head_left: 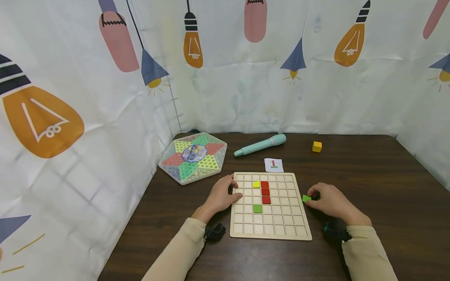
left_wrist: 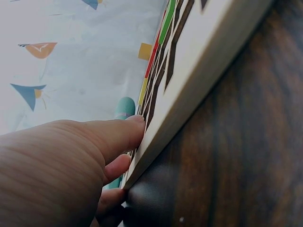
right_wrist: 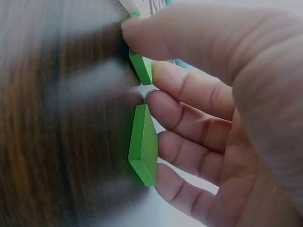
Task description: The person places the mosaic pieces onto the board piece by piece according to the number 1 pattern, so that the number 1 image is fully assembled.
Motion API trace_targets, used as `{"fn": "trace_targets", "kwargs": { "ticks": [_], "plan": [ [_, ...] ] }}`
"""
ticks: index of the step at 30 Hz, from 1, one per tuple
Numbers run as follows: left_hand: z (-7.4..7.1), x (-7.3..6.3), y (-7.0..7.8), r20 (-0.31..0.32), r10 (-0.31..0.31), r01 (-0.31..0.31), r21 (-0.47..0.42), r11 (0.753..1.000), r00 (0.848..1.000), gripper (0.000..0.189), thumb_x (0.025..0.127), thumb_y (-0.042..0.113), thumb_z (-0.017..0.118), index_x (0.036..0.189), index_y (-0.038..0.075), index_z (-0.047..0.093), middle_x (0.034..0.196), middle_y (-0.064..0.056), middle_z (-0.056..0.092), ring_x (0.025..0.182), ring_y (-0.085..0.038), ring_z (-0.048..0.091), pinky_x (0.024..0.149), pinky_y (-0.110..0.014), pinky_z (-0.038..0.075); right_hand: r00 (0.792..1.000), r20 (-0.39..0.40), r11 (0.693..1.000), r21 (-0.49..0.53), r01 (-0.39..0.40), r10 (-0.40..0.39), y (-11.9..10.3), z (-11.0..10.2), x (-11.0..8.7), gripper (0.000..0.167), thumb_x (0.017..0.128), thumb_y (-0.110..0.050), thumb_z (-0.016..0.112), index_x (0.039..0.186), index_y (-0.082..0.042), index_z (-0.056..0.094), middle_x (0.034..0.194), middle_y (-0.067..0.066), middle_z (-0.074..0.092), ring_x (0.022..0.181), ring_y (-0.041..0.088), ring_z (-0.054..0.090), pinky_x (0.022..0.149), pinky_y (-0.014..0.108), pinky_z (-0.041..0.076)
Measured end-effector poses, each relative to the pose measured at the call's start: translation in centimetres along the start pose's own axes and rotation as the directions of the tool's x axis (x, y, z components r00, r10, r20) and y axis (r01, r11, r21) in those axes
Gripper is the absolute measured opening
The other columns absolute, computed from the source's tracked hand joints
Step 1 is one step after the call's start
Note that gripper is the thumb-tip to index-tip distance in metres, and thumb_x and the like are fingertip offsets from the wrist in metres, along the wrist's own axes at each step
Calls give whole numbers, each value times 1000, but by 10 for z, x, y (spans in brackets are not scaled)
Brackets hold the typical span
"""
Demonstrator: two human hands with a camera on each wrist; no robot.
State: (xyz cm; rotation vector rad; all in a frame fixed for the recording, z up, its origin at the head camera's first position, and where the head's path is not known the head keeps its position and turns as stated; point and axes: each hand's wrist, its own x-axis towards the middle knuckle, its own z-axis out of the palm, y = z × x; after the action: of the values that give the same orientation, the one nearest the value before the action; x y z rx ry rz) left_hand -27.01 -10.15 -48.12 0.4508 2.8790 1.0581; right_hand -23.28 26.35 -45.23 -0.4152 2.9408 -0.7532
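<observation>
A wooden grid board (head_left: 284, 230) lies on the table, bearing a column of red squares (head_left: 265, 192), a yellow piece (head_left: 256, 184) and a green square (head_left: 258, 208). At its left edge rests my left hand (head_left: 219, 194), thumb and fingertip on the board's border; the left wrist view shows the thumb (left_wrist: 125, 137) over the edge. My right hand (head_left: 330, 200), beside the board's right edge, pinches a green tile (head_left: 306, 198) between thumb and finger. Under its other fingers is a second green tile (right_wrist: 143, 146), mostly hidden in the head view.
Behind the board lies a small pattern card (head_left: 277, 165). A teal pen-shaped object (head_left: 260, 145) and a hexagonal game box (head_left: 190, 180) are at the back left. A yellow cube (head_left: 317, 146) sits at the back right. Patterned curtains (head_left: 239, 97) enclose the dark table (head_left: 379, 171).
</observation>
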Motion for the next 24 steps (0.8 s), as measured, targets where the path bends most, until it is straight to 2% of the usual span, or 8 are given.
{"fn": "trace_targets", "kwargs": {
  "ticks": [7, 15, 18, 24],
  "plan": [
    [0, 1, -1, -1, 0, 0, 2, 1000, 1000, 21, 89, 30, 72, 97, 16, 59, 155, -8, 36, 145, -30, 28, 115, -52, 26, 1000, -19, 1000, -3, -23, 23, -1, 0, 1, 23, 84, -24, 77, 97, -8, 69, 91, 1, 66, 76, 14, 57, 64, 33, 49],
    [1, 1, 1, 2, 3, -3, 3, 1000, 1000, 20, 89, 30, 72, 97, 16, 60, 155, -9, 36, 145, -30, 27, 115, -52, 26, 997, -69, 998, 61, -11, 16, -3, -1, 0, 27, 87, -25, 74, 107, -8, 70, 98, 4, 69, 81, 16, 62, 65, 32, 52],
    [0, 0, 2, 4, 2, -2, 1, 1000, 1000, 20, 89, 30, 72, 97, 16, 60, 155, -8, 35, 145, -30, 27, 116, -51, 25, 995, -97, 998, 63, 19, -13, -6, -1, 0, 31, 88, -27, 74, 111, -6, 71, 102, 6, 70, 83, 16, 62, 65, 32, 52],
    [-1, -2, 1, -5, 38, -38, -9, 999, 999, 20, 89, 27, 72, 97, 14, 60, 155, -12, 36, 145, -34, 27, 116, -54, 23, 990, -107, 993, 74, 96, -87, -17, 5, 4, 29, 88, -19, 74, 114, -6, 71, 97, 0, 68, 76, 10, 57, 60, 26, 49]
  ]
}}
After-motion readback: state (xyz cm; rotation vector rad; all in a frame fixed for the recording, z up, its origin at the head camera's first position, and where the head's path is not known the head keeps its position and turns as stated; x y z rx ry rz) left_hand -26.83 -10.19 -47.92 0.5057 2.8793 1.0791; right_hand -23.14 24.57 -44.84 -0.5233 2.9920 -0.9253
